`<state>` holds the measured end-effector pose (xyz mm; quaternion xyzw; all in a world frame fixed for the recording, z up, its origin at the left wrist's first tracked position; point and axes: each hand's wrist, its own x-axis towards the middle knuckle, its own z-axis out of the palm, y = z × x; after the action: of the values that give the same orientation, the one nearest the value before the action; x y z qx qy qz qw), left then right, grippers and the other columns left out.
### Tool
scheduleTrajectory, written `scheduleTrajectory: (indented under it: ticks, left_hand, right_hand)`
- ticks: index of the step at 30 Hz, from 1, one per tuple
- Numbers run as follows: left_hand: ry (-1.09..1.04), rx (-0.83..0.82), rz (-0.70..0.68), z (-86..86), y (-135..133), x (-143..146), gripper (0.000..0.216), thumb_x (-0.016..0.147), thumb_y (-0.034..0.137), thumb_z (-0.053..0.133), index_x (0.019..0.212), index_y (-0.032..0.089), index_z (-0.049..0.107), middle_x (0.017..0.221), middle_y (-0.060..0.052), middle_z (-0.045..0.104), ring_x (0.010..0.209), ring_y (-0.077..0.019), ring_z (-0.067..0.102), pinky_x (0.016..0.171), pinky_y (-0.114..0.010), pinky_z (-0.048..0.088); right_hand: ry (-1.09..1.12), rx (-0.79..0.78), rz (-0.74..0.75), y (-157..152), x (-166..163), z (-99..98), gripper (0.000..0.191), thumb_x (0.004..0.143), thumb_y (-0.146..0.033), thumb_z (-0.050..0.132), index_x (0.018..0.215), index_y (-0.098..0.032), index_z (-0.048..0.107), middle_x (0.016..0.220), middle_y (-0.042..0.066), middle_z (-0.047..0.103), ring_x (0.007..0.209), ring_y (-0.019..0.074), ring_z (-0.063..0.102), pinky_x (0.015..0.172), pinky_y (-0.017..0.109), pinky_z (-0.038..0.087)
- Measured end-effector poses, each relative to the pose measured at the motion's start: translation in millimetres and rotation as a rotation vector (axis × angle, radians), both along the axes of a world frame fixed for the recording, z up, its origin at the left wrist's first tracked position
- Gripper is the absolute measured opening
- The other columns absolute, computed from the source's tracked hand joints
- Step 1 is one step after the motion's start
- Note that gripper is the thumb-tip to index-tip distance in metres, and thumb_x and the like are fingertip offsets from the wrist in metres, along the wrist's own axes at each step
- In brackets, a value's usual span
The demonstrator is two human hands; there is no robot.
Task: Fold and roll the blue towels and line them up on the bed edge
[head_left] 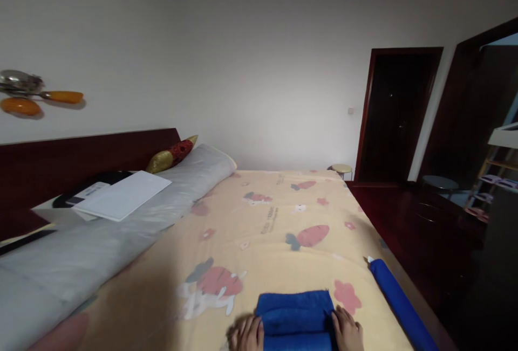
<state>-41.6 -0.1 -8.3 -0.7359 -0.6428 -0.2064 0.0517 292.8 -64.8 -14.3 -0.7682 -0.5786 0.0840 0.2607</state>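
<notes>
A folded blue cloth lies on the bed at the bottom of the view, with creases running across it. My left hand is at its left edge, the fingers curled and closed on the fabric. At the opposite edge, my right hand grips the cloth with its fingertips. The lower parts of the cloth and of both hands are cut off by the frame. A long, narrow blue roll with a small white tip lies to the right, apart from my right hand.
The bed's yellow sheet has carrot and rabbit prints. Along the left runs a long grey pillow, with a white board on it. A dark headboard stands behind. Stools and a rack stand beyond the bed.
</notes>
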Motion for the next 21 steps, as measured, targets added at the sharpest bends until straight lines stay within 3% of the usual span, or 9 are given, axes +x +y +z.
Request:
scheduleTrajectory:
  ticks: [4, 8, 16, 21]
  left_hand:
    - [-0.031, -0.174, 0.059, 28.3, 16.4, 11.2, 0.039, 0.09, 0.027, 0.038, 0.12, 0.03, 0.063, 0.132, -0.001, 0.061, 0.125, -0.0188, 0.053, 0.101, -0.04, 0.04]
    - [-0.037, -0.272, 0.032, 44.0, 39.3, 11.2, 0.037, 0.088, 0.022, 0.04, 0.115, 0.026, 0.065, 0.126, -0.004, 0.065, 0.124, -0.0189, 0.053, 0.104, -0.035, 0.038]
    - [-0.104, -0.286, -0.037, 45.5, 76.3, 10.8, 0.024, 0.075, 0.013, 0.053, 0.091, 0.022, 0.068, 0.098, -0.002, 0.07, 0.096, -0.0165, 0.062, 0.088, -0.026, 0.042]
    - [-0.208, -0.239, -0.056, 42.3, 81.5, 11.2, 0.016, 0.075, 0.011, 0.053, 0.07, 0.022, 0.063, 0.08, 0.001, 0.067, 0.082, -0.0138, 0.061, 0.078, -0.022, 0.042]
  right_hand:
    - [0.083, -0.088, 0.029, 15.1, -0.4, 13.1, 0.049, 0.092, -0.045, 0.027, 0.119, -0.025, 0.062, 0.133, 0.007, 0.059, 0.128, 0.0269, 0.048, 0.103, 0.05, 0.036]
    - [0.076, -0.067, 0.047, 32.5, -2.1, 18.5, 0.043, 0.092, -0.041, 0.029, 0.108, -0.023, 0.065, 0.119, 0.009, 0.066, 0.118, 0.026, 0.055, 0.1, 0.046, 0.037]
    - [0.052, -0.09, -0.029, 59.9, -6.3, 15.6, 0.039, 0.086, -0.022, 0.032, 0.114, -0.02, 0.06, 0.113, 0.011, 0.067, 0.108, 0.0238, 0.06, 0.091, 0.036, 0.043]
    - [0.062, -0.118, -0.027, 65.1, 1.7, 20.2, 0.041, 0.089, -0.025, 0.031, 0.107, -0.019, 0.066, 0.104, 0.011, 0.07, 0.096, 0.024, 0.066, 0.085, 0.034, 0.047]
